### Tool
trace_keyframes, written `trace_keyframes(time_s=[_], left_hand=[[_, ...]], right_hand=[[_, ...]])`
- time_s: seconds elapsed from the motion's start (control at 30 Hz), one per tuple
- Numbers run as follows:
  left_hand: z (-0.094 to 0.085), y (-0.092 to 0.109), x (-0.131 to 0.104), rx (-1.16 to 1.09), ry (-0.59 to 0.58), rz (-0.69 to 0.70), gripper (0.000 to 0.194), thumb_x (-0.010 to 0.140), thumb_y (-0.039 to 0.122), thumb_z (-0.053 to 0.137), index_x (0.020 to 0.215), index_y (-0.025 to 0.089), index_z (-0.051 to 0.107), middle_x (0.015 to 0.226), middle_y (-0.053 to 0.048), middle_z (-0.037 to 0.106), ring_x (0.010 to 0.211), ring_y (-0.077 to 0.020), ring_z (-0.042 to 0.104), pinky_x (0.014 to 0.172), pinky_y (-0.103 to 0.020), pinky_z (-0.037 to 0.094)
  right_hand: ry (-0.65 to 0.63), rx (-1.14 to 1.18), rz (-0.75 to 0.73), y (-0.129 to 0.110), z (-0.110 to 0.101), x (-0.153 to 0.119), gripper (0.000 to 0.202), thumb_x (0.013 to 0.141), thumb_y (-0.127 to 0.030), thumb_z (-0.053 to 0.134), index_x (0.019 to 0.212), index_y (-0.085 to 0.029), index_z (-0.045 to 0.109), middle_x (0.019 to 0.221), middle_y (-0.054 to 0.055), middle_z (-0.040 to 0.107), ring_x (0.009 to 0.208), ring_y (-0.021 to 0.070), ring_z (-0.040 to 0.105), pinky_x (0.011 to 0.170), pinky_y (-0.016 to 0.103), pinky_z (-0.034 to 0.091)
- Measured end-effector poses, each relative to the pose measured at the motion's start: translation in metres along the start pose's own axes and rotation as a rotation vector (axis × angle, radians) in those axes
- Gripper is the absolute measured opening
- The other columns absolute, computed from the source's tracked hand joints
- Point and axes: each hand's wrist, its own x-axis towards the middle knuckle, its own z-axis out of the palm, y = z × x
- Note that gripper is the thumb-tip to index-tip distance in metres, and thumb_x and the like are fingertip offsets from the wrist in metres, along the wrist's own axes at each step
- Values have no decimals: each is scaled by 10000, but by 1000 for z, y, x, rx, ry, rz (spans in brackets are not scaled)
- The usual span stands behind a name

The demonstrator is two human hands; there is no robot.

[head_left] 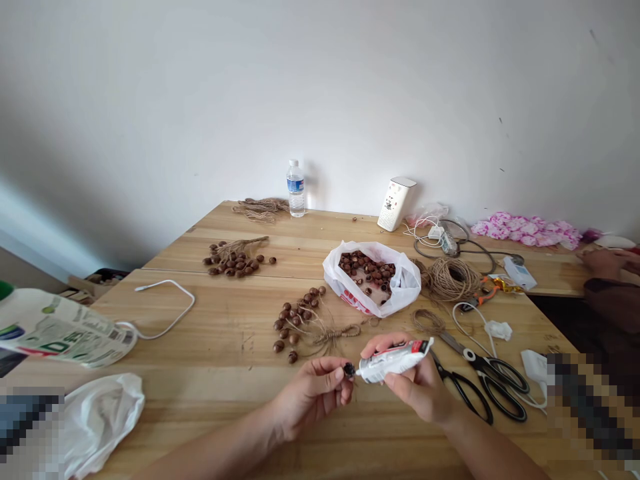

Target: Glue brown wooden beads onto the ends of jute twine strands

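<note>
Left hand (pixel 314 392) pinches a small, round, dark-brown shell (pixel 349 369); right hand (pixel 417 387) grips a white, red-and-black-marked squeeze tube (pixel 393 362), and its nozzle (pixel 359 373) is right up at the shell!

Water bottle (pixel 296 190), white box (pixel 397 205), white cable (pixel 193 302)

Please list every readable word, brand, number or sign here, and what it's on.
"D": green lettering on the white bottle; its other print is unclear.
Too small or blurred: squeeze tube, water bottle label, plastic bag's red print, upright white box's markings.
</note>
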Motion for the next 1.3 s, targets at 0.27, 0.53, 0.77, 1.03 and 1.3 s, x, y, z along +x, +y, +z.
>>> trace_keyframes(time_s=[0.27, 0.53, 0.77, 1.03, 1.3], left_hand=[[0, 0, 0, -12, -3, -4, 146, 705, 188, 698, 827, 108, 709, 595, -64, 656, 528, -111, 566, 574, -219, 365], [2, 2, -1, -16, -14, -10, 125, 707, 182, 694, 806, 108, 713, 625, -68, 661, 528, -115, 571, 571, -231, 370], [0, 0, -2, -26, -29, -20, 131, 703, 185, 699, 810, 111, 713, 619, -68, 664, 527, -114, 576, 569, -226, 369], [0, 1, -1, -23, -20, -26, 151, 685, 197, 715, 809, 112, 708, 670, -65, 670, 529, -112, 574, 562, -230, 371], [5, 2, -2, 1, -1, -50, 177, 660, 226, 739, 798, 118, 712, 591, -56, 655, 519, -115, 569, 541, -217, 364]], right_hand=[[-12, 32, 9, 5, 2, 1, 222, 815, -250, 573, 1018, -223, 486, 1023, 81, 580, 837, 170, 559, 714, 298, 443], [-2, 28, 2, -2, -1, 1, 219, 825, -268, 564, 1025, -232, 481, 1029, 76, 576, 816, 163, 556, 700, 295, 442], [-16, 32, -8, -2, 3, -1, 221, 825, -286, 565, 1022, -232, 479, 1022, 81, 578, 846, 181, 565, 713, 319, 446], [-1, 44, 6, 2, 4, -1, 224, 819, -280, 569, 1015, -211, 484, 1021, 97, 585, 821, 178, 572, 697, 315, 460], [44, 30, -11, 7, 6, 0, 166, 811, -257, 573, 945, -215, 486, 938, 64, 596, 755, 158, 547, 659, 293, 445]])
